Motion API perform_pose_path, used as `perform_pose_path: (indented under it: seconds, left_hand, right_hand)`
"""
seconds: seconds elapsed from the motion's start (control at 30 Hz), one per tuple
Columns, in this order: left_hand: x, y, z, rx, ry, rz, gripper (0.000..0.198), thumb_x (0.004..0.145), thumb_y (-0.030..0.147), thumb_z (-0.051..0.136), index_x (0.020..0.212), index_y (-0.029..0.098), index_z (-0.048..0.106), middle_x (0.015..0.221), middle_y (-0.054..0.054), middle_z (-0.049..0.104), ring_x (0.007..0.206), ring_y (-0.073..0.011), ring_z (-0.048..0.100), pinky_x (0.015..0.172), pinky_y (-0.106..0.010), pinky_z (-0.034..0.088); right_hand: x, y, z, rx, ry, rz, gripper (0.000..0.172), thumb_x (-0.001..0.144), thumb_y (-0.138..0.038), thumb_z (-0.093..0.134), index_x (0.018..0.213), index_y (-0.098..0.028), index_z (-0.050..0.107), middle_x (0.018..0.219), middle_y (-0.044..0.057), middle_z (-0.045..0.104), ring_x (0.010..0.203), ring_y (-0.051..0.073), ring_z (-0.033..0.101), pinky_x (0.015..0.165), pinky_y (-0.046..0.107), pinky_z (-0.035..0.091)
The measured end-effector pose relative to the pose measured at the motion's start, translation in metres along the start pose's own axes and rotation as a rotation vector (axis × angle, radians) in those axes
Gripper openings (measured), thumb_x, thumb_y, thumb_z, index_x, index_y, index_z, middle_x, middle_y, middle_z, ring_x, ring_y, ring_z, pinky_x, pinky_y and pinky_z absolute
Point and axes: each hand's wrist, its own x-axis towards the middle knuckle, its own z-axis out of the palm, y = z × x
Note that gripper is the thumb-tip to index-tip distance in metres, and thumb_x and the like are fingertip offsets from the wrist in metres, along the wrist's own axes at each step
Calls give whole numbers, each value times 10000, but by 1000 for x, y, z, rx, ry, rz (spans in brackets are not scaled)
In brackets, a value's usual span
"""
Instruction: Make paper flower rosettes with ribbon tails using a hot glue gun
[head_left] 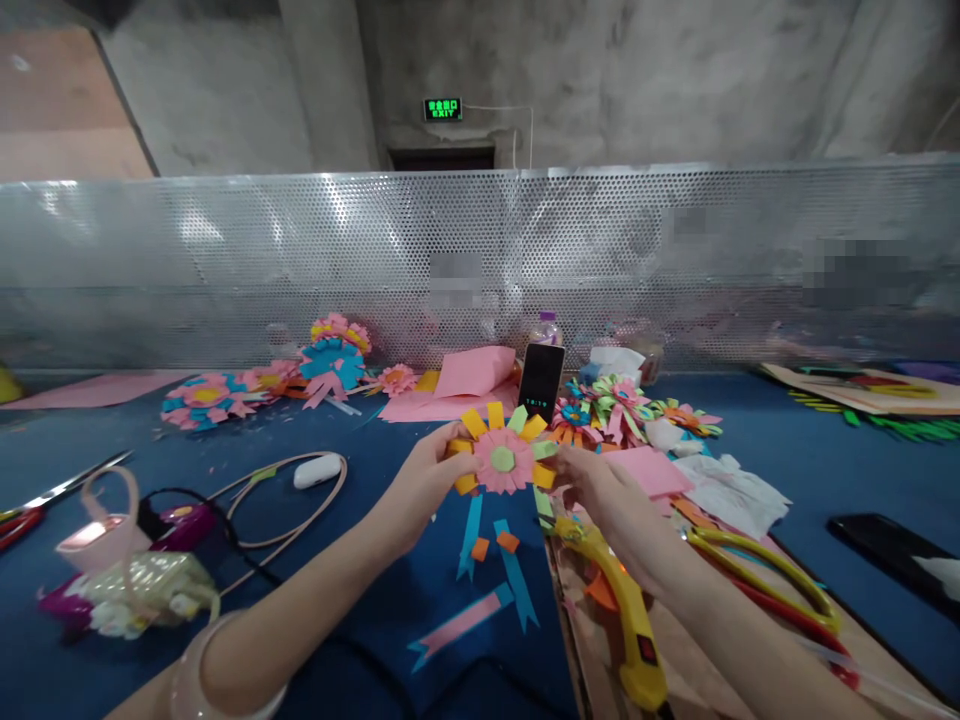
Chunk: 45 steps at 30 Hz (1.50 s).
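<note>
My left hand [429,478] pinches the left edge of a paper flower [489,462], thumb in front. The flower has a round green centre, a pink fringed layer, and yellow and light green petals around it. My right hand [596,485] grips the petals on its right side; some of those fingertips are hidden. Below the flower, blue paper ribbons [517,580] with notched ends lie on the blue table, beside two small orange paper pieces [507,542]. A pink-and-blue strip [463,622] lies nearer me. Under my right forearm is a yellow glue gun [637,640].
Scissors with yellow and red handles [765,580] lie at right, near a black phone [892,555]. A propped phone [541,380] stands behind the flower. Finished paper flowers [334,360] line the back. Looped cables [337,500] and other scissors [75,482] occupy the left.
</note>
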Motion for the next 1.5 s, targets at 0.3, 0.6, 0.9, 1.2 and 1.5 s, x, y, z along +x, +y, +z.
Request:
perform_pose_path:
  seconds: [0.3, 0.6, 0.9, 1.2, 1.5]
  left_hand:
    - [-12, 5, 7, 113, -84, 122, 269, 716, 179, 570, 984, 185, 588, 874, -9, 608, 800, -159, 551, 716, -257, 422]
    - [-17, 7, 11, 161, -95, 199, 277, 722, 178, 562, 998, 191, 574, 900, -6, 621, 836, -175, 562, 737, -262, 437]
    - [-13, -7, 15, 178, -129, 233, 247, 712, 133, 547, 949, 199, 565, 934, -18, 628, 850, -187, 590, 785, -301, 462]
    - [-11, -6, 14, 316, -143, 254, 504, 720, 209, 662, 1172, 156, 445, 895, -42, 605, 805, -185, 599, 698, -287, 491]
    - [-9, -2, 12, 78, -167, 120, 671, 682, 184, 704, 1268, 166, 376, 951, -52, 626, 876, -194, 623, 840, -360, 476]
  right_hand:
    - [-14, -8, 11, -62, -73, 5, 313, 720, -460, 673, 876, -189, 663, 748, 6, 632, 757, 192, 570, 696, 300, 412]
    - [-17, -4, 10, -106, -53, -32, 299, 755, -474, 646, 856, -193, 656, 834, 23, 666, 831, 201, 584, 717, 299, 411]
    - [-25, 0, 14, -159, -42, 4, 297, 741, -460, 646, 873, -195, 662, 725, 12, 641, 569, 161, 550, 462, 256, 364]
    - [-21, 8, 9, -47, -72, 11, 290, 739, -470, 665, 820, -192, 686, 793, 14, 683, 734, 177, 613, 601, 254, 446]
    - [-26, 1, 11, 50, -92, 43, 251, 745, -415, 685, 891, -211, 691, 833, 6, 704, 804, 177, 644, 670, 250, 475]
